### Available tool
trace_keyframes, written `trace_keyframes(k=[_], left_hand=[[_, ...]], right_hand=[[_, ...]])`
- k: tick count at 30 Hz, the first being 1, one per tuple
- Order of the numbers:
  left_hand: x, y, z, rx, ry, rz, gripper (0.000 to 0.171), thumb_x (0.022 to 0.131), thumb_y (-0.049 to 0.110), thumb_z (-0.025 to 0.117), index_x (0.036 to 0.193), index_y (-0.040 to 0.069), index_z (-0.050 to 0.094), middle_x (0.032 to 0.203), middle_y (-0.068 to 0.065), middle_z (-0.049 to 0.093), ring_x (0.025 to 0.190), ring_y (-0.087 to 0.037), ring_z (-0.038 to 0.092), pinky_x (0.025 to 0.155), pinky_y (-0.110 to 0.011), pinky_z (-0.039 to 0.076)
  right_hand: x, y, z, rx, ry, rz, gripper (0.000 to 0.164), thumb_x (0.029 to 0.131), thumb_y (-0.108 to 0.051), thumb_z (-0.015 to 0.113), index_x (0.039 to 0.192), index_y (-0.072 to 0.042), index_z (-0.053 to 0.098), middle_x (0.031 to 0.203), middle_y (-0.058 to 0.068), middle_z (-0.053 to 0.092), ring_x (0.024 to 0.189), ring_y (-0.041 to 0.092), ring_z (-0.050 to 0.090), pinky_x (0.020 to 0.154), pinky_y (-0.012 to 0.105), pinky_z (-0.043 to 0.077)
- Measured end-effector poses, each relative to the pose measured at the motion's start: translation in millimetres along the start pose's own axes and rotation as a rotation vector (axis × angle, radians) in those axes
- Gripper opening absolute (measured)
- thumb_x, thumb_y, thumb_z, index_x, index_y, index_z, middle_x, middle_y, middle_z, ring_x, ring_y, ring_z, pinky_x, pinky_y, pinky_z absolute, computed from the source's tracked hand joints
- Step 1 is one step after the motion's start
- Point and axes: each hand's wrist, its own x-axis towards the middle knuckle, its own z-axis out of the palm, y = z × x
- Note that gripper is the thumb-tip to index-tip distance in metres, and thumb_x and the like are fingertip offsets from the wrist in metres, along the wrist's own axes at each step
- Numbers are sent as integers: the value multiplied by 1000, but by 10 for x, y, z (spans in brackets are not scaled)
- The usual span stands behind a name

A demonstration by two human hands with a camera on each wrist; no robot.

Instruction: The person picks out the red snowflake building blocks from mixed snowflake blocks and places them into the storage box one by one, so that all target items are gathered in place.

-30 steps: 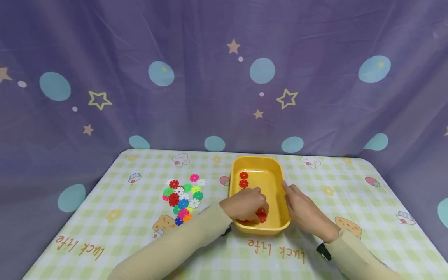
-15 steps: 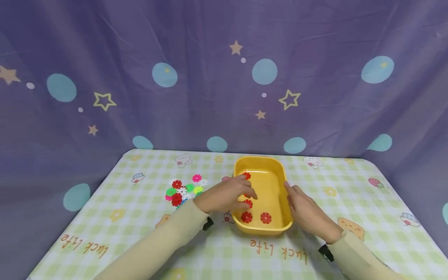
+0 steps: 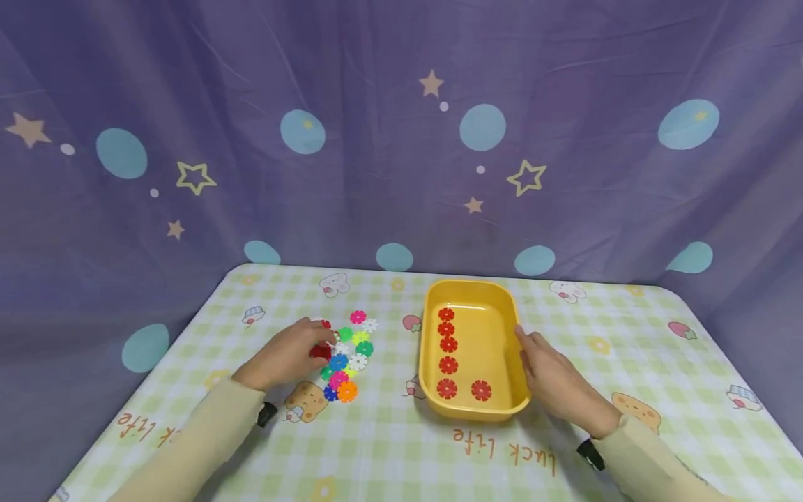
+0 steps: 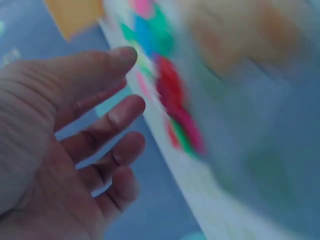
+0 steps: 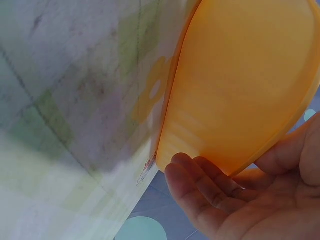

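My left hand (image 3: 291, 354) is over the left side of a pile of notched plastic snowflake discs (image 3: 339, 362) in several colours, beside a dark red disc (image 3: 320, 351). In the left wrist view the thumb and fingers (image 4: 125, 107) are apart and loosely bent, with nothing between them. My right hand (image 3: 558, 380) grips the right rim of a yellow plastic tray (image 3: 523, 380). In the right wrist view its fingers (image 5: 187, 182) lie against the tray's outer wall, the thumb at the rim. Inside the tray, several red discs (image 3: 448, 344) line the left side; another red disc (image 3: 481, 390) lies near the front.
The table has a green-and-white checked cloth (image 3: 389, 453) with printed cartoons and lettering. Behind it hangs a purple curtain (image 3: 376, 195) with stars and balloons. Bare cloth lies between the pile and the tray.
My left hand has let go of a red disc at the tray's near end and moved left, out of the tray, to the pile. The right hand stays on the rim.
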Motion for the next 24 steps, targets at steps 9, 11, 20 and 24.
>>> trace_keyframes(k=[9,11,20,24], left_hand=[[-71,-359,53,-66,-21,31,47,76,17,80,118,9,64,88,4,53,81,-17,47,72,-32,45],[-43,-354,55,-68,-13,37,43,77,18,80,116,9,66,89,3,52,81,-17,48,71,-30,45],[24,-329,89,-75,-29,-29,23,78,19,78,98,15,66,96,5,53,82,-14,51,75,-31,47],[32,-328,93,-84,-37,-86,22,78,20,79,93,14,63,90,5,51,78,-15,50,73,-32,46]], right_hand=[[-10,6,-13,0,-9,15,50,97,-3,44,143,8,29,95,7,49,69,13,45,59,27,43],[-4,6,-10,0,-8,18,50,97,-2,44,143,8,29,96,7,49,70,14,46,60,27,43],[5,-16,4,-4,-18,16,51,96,-2,44,143,8,29,96,7,49,70,14,47,61,27,44],[3,-18,-2,-7,-18,15,51,96,-2,44,144,8,28,95,7,49,69,13,46,60,27,43]])
